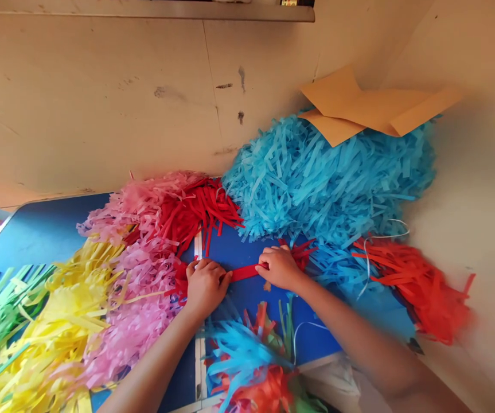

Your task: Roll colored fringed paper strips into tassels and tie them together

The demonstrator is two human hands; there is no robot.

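Note:
My left hand point(206, 285) and my right hand point(278, 267) grip a red tissue paper tassel point(247, 272) in the middle of the blue table. Its flat, twisted band stretches between my closed fingers, and fringed strips spread out beyond each hand. Just below lies a mixed bunch of blue, red and green paper fringe point(247, 358). Pink tassels point(144, 275) lie to the left of my left hand. Behind my hands is a heap of red fringe point(204, 209). My fingertips partly hide where the band is held.
A large pile of light blue fringe point(328, 178) stands against the wall, topped by folded orange-brown paper point(371, 109). Yellow fringe point(62, 304) and green fringe point(2, 315) cover the left side. More red fringe point(423, 287) and a white string point(366, 264) are at right. A shelf edge point(144, 9) juts out above.

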